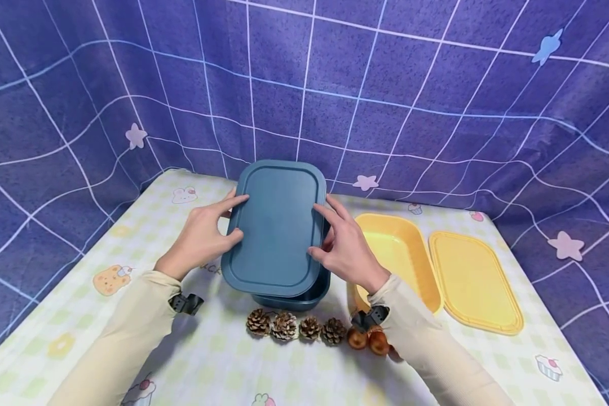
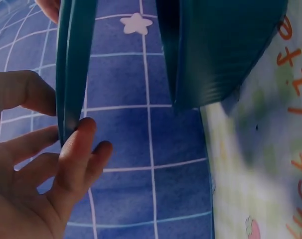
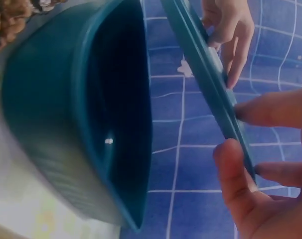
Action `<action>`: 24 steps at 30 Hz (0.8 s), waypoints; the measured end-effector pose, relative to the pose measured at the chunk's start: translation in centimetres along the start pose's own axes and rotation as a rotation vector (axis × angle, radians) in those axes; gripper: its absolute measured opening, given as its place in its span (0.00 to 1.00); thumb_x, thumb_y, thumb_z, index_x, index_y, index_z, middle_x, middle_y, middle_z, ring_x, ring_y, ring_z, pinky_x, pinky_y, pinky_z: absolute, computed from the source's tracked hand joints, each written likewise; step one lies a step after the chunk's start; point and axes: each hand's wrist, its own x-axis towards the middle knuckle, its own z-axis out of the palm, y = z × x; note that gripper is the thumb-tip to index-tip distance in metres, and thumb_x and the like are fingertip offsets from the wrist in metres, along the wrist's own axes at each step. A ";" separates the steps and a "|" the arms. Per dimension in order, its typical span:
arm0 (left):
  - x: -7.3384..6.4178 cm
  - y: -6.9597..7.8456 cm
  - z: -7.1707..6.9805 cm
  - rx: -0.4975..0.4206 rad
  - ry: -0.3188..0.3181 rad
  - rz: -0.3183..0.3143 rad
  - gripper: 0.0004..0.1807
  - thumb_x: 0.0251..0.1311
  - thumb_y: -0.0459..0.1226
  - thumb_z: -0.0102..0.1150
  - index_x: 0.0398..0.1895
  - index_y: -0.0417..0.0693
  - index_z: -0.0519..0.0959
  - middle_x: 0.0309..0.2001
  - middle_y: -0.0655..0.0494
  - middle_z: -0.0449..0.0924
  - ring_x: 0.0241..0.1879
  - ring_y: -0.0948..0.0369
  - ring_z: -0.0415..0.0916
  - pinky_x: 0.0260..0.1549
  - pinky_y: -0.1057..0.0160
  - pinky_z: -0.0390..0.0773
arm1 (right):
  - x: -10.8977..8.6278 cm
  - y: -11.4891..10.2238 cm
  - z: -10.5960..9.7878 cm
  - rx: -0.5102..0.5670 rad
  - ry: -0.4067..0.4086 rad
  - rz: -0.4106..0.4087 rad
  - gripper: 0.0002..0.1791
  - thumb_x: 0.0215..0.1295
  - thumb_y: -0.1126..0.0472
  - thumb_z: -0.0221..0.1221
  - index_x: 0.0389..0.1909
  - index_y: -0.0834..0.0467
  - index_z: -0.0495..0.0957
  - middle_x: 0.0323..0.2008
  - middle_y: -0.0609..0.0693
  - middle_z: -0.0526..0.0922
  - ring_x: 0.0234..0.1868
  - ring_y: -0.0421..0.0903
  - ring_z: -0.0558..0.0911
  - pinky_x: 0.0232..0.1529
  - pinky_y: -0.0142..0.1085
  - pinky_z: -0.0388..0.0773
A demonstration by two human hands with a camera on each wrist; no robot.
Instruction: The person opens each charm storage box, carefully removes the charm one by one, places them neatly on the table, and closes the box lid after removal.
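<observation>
A dark teal rectangular lid (image 1: 276,225) is held by both hands over a matching deep teal container (image 1: 295,304). My left hand (image 1: 203,232) pinches the lid's left edge between thumb and fingers. On the opposite edge, my right hand (image 1: 349,243) grips it the same way. Both wrist views show a gap between the lid (image 3: 206,74) and the container rim (image 3: 81,94). In the head view the lid hides most of the container; its near wall and right side show. From the right wrist, part of the container's dark inside is visible.
Several pinecones (image 1: 284,327) line up in front of the teal container. Shiny copper-coloured balls (image 1: 378,342) lie beside them, partly behind the right sleeve. To the right are a yellow container (image 1: 438,285) and a flat yellow lid (image 1: 474,282). A blue gridded curtain (image 1: 304,73) surrounds the table.
</observation>
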 end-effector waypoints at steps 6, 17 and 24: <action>0.7 -0.1 1.5 0.019 -0.116 -0.043 0.35 0.55 0.36 0.60 0.71 0.50 0.71 0.75 0.45 0.63 0.51 0.50 0.83 0.37 0.58 0.80 | 0.1 1.1 0.0 -0.018 -0.051 0.069 0.44 0.51 0.64 0.71 0.72 0.64 0.66 0.77 0.66 0.58 0.26 0.39 0.87 0.75 0.50 0.66; 1.1 -0.3 3.1 -0.010 -0.220 -0.067 0.34 0.55 0.35 0.58 0.71 0.46 0.72 0.75 0.40 0.64 0.42 0.54 0.81 0.29 0.67 0.74 | 0.3 2.3 0.2 -0.083 -0.136 0.181 0.42 0.51 0.63 0.70 0.71 0.63 0.68 0.76 0.66 0.60 0.26 0.38 0.85 0.70 0.50 0.73; 1.2 -0.5 4.3 -0.030 -0.285 -0.080 0.34 0.58 0.34 0.57 0.71 0.42 0.69 0.75 0.34 0.59 0.10 0.66 0.59 0.13 0.67 0.65 | 0.6 2.8 0.7 -0.144 -0.175 0.226 0.43 0.49 0.61 0.70 0.70 0.63 0.70 0.74 0.67 0.63 0.49 0.56 0.85 0.71 0.51 0.71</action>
